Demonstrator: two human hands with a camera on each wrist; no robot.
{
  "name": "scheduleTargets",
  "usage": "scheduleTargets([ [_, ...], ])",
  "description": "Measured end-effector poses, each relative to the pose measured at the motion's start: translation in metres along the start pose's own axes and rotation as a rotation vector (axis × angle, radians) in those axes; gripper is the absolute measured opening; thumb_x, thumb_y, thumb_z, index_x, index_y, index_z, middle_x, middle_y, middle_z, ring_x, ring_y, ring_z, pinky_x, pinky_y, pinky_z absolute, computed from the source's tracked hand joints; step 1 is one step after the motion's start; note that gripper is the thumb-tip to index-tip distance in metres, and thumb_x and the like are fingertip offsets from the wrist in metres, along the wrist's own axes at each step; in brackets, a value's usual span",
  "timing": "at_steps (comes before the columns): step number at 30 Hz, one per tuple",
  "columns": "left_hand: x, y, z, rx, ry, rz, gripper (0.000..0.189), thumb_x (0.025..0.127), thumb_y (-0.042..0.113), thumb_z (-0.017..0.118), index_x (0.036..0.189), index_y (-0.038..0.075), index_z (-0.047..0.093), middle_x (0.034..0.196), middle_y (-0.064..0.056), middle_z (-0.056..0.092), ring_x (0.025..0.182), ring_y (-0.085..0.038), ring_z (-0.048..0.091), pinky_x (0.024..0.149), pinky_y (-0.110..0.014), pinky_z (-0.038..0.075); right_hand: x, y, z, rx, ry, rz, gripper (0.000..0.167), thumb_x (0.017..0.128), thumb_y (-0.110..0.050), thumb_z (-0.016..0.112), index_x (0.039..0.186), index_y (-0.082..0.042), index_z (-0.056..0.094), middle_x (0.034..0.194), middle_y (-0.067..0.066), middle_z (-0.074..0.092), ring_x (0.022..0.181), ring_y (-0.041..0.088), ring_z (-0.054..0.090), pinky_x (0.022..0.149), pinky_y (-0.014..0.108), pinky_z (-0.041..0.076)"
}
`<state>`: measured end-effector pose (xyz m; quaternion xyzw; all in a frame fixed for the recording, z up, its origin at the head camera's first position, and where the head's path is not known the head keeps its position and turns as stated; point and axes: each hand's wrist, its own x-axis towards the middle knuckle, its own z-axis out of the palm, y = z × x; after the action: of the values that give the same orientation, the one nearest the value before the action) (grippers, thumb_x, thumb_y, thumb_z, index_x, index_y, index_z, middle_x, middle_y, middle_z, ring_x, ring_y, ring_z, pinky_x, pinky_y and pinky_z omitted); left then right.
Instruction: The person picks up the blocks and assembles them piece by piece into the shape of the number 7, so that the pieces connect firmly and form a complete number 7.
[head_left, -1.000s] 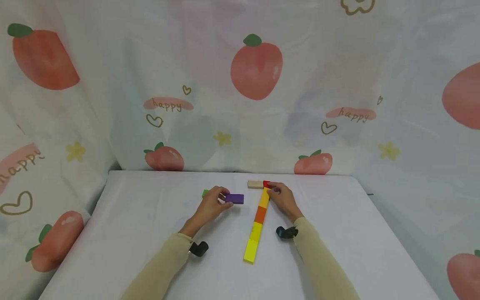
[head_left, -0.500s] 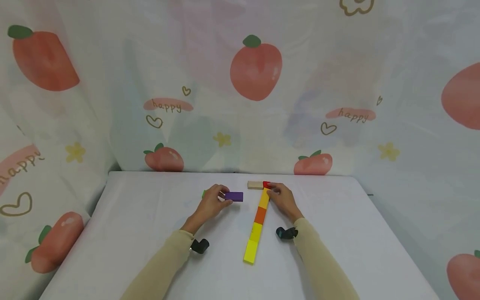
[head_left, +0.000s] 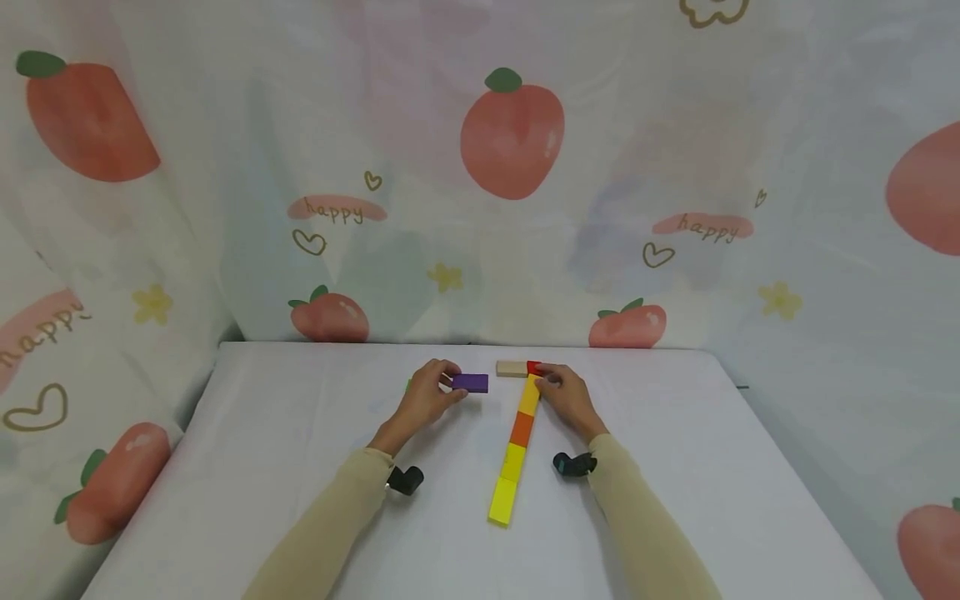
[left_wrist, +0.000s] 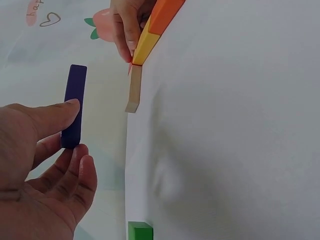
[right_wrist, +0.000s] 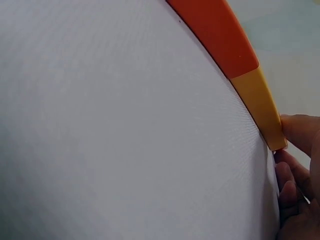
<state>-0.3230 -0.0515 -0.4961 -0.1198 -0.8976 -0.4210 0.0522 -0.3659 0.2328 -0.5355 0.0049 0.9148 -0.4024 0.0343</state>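
My left hand point(head_left: 422, 402) pinches a purple block point(head_left: 470, 383) by its left end, raised above the white table; in the left wrist view the thumb lies across its face. At the far end of a row of blocks, my right hand point(head_left: 568, 400) has its thumb against the amber block point(head_left: 528, 397) and its fingers at the partly hidden red block point(head_left: 532, 367). A plain wooden block point(head_left: 512, 369) joins the red one on the left. Nearer along the row come an orange block point(head_left: 521, 430) and two yellow blocks point(head_left: 502, 500).
A green block point(left_wrist: 140, 231) stands on the table point(head_left: 247, 467) near its far edge, mostly hidden behind my left hand in the head view. Behind the table hangs a printed cloth point(head_left: 420, 100) with fruit and hearts. Each wrist wears a black camera.
My left hand has moved a little away from me, toward the far edge, with the purple block in it. My right hand and the row have stayed in place.
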Motion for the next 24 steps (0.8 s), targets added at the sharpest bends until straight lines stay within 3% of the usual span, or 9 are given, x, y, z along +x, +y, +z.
scheduleTargets([
  [14,0.014,-0.005,-0.003,-0.023,0.010,-0.020,0.033,0.086,0.016,0.076,0.115,0.004,0.063,0.111,-0.011,0.061,0.101,-0.024,0.064,0.087,-0.039,0.053,-0.001,0.001,0.002,0.004,-0.009,-0.002,0.042,0.100,-0.032,0.056,0.140,-0.021,0.053,0.132,0.014,0.054,0.117,0.032,0.048,0.106,0.050,0.043],
  [24,0.022,-0.007,0.003,-0.057,-0.021,-0.062,0.033,0.086,0.013,0.075,0.115,0.004,0.062,0.112,-0.012,0.060,0.103,-0.024,0.063,0.089,-0.038,0.054,0.000,0.002,0.000,0.007,-0.005,0.008,0.041,0.100,-0.031,0.057,0.140,-0.021,0.054,0.133,0.013,0.054,0.117,0.031,0.048,0.106,0.050,0.043],
])
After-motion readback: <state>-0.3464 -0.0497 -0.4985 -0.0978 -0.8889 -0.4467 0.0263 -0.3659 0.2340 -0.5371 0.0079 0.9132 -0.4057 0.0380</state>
